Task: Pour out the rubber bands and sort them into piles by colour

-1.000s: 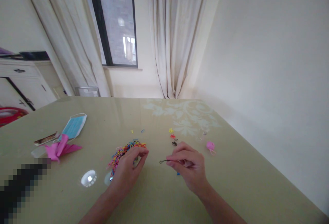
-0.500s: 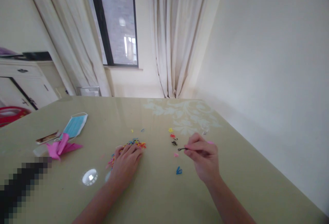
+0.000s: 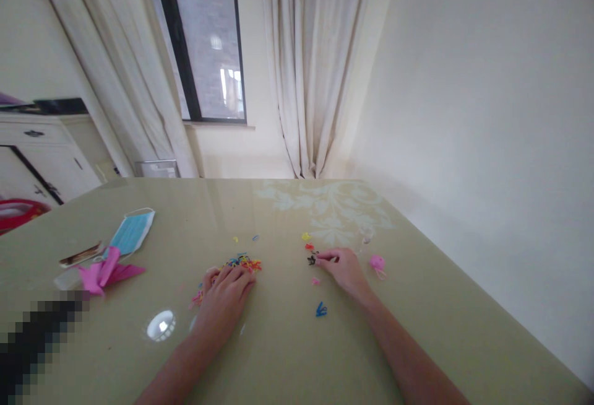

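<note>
Head view. Your left hand [image 3: 227, 293]: palm down over the mixed pile of coloured bands [image 3: 245, 262], fingers bent; grip cannot be told. Your right hand [image 3: 344, 269]: thumb and fingertips drawn close at the black cluster [image 3: 311, 261] on the bench [image 3: 288, 355]; whether pinching a band, unclear. Beyond: red cluster [image 3: 309, 246], yellow cluster [image 3: 305, 236]. Nearer you: pink cluster [image 3: 315, 281], blue cluster [image 3: 321, 310]. Step, as judged: handling black bands. Next move likely calls for: light fingertips, neighbouring clusters undisturbed.

Left hand [image 3: 227, 293] palm down, slightly curled; right hand [image 3: 344, 270] angled inward
</note>
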{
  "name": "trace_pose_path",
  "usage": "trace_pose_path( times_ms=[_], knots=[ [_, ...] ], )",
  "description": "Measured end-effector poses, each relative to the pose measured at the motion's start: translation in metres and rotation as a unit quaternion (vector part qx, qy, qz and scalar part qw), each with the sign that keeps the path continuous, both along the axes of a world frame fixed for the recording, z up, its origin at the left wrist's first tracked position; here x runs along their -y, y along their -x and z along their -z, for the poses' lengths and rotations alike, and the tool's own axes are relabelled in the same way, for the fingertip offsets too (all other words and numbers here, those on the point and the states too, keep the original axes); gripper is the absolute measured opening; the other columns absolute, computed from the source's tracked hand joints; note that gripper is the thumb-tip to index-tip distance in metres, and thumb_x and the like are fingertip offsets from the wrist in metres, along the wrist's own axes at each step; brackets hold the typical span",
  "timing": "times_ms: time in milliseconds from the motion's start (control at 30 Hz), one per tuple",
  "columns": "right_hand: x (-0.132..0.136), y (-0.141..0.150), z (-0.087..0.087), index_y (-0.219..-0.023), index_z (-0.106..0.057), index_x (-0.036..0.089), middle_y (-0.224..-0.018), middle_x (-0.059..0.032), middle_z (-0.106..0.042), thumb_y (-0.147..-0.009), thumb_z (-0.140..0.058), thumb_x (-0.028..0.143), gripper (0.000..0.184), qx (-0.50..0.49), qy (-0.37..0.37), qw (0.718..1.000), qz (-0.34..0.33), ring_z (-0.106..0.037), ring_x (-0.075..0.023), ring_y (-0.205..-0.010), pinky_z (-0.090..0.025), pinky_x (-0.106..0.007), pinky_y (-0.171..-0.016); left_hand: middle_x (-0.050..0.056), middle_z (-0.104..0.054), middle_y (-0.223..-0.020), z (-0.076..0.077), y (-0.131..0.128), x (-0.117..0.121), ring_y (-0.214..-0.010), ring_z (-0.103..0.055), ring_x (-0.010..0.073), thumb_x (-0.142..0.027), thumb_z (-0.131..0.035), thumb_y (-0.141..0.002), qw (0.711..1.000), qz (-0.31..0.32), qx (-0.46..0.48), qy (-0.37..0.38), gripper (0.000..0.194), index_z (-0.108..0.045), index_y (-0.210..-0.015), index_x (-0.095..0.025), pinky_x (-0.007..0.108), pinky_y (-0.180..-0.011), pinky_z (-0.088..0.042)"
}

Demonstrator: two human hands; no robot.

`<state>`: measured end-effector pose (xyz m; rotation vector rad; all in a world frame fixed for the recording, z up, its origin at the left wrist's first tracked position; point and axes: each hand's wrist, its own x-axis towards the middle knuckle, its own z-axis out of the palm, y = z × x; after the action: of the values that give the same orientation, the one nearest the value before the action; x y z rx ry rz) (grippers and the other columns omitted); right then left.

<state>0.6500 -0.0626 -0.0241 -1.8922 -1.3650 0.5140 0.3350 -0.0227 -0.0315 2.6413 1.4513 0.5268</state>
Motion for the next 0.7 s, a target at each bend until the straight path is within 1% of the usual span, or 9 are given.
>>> trace_pose_path(
  times_ms=[67, 167, 233, 300, 400, 467, 600, 700],
  knots=[
    [0.000, -0.003, 0.002, -0.093, -0.086, 0.023, -0.083, -0.0063, -0.080, -0.080, -0.077, 0.028, 0.017, 0.017, -0.007, 1.000, 0.003, -0.066, -0.0211, -0.068, -0.049, -0.032, -0.068, 0.002, -0.077, -0.116, -0.001, -0.001, 0.001, -0.116, -0.065, 0.0271, -0.024, -0.053, -0.102, 1.000, -0.001, 0.000, 0.002, 0.025, -0.077, -0.103, -0.030, 0.048, -0.107, -0.036],
    [-0.001, -0.002, 0.006, -0.104, -0.084, 0.022, -0.095, -0.0080, -0.079, -0.086, -0.071, 0.025, 0.023, 0.043, -0.046, 0.998, 0.005, -0.065, -0.0196, -0.071, -0.050, -0.031, -0.070, 0.003, -0.078, -0.116, -0.003, -0.001, 0.002, -0.117, -0.065, 0.0276, -0.023, -0.053, -0.102, 1.000, -0.003, -0.005, 0.004, 0.025, -0.077, -0.103, -0.030, 0.050, -0.108, -0.035],
    [-0.002, 0.002, 0.009, -0.110, -0.082, 0.021, -0.100, -0.0086, -0.077, -0.090, -0.064, 0.021, 0.027, 0.063, -0.056, 0.996, -0.007, -0.066, -0.0184, -0.073, -0.051, -0.031, -0.073, 0.003, -0.078, -0.116, -0.003, -0.002, 0.002, -0.117, -0.065, 0.0280, -0.023, -0.053, -0.101, 1.000, -0.006, -0.006, 0.003, 0.025, -0.077, -0.103, -0.030, 0.050, -0.108, -0.035],
    [-0.002, 0.006, 0.012, -0.110, -0.082, 0.021, -0.102, -0.0082, -0.075, -0.092, -0.059, 0.016, 0.029, 0.080, -0.051, 0.995, -0.024, -0.066, -0.0179, -0.076, -0.050, -0.030, -0.076, 0.004, -0.077, -0.116, -0.003, -0.002, 0.002, -0.116, -0.065, 0.0280, -0.023, -0.053, -0.101, 1.000, -0.005, -0.005, 0.001, 0.025, -0.077, -0.103, -0.030, 0.050, -0.108, -0.035],
    [-0.001, 0.010, 0.012, -0.103, -0.083, 0.021, -0.100, -0.0072, -0.074, -0.089, -0.057, 0.009, 0.032, 0.086, -0.041, 0.995, -0.039, -0.067, -0.0177, -0.080, -0.049, -0.029, -0.078, 0.004, -0.077, -0.116, -0.002, -0.001, 0.003, -0.115, -0.064, 0.0276, -0.024, -0.052, -0.102, 1.000, -0.001, -0.005, 0.001, 0.025, -0.077, -0.103, -0.029, 0.049, -0.107, -0.036],
    [0.000, 0.011, 0.011, -0.103, -0.082, 0.020, -0.100, -0.0072, -0.074, -0.087, -0.056, 0.005, 0.034, 0.082, -0.039, 0.995, -0.038, -0.066, -0.0174, -0.079, -0.049, -0.029, -0.078, 0.004, -0.077, -0.115, -0.001, -0.001, 0.003, -0.114, -0.063, 0.0274, -0.024, -0.051, -0.102, 1.000, -0.001, -0.003, 0.000, 0.026, -0.077, -0.103, -0.028, 0.049, -0.107, -0.035],
    [0.000, 0.013, 0.008, -0.118, -0.078, 0.018, -0.106, -0.0089, -0.072, -0.085, -0.053, 0.002, 0.045, 0.094, -0.040, 0.994, -0.031, -0.065, -0.0185, -0.082, -0.049, -0.031, -0.082, 0.005, -0.077, -0.116, -0.001, -0.001, 0.003, -0.114, -0.063, 0.0270, -0.023, -0.051, -0.101, 1.000, -0.001, 0.008, 0.000, 0.027, -0.077, -0.103, -0.028, 0.049, -0.108, -0.035],
    [-0.001, 0.014, 0.009, -0.121, -0.077, 0.018, -0.111, -0.0105, -0.070, -0.085, -0.052, 0.001, 0.047, 0.118, -0.030, 0.992, -0.038, -0.066, -0.0203, -0.088, -0.049, -0.032, -0.086, 0.004, -0.077, -0.116, -0.002, -0.001, 0.003, -0.115, -0.063, 0.0276, -0.024, -0.050, -0.102, 1.000, 0.002, 0.008, 0.003, 0.027, -0.077, -0.103, -0.028, 0.049, -0.108, -0.035]
  ],
)
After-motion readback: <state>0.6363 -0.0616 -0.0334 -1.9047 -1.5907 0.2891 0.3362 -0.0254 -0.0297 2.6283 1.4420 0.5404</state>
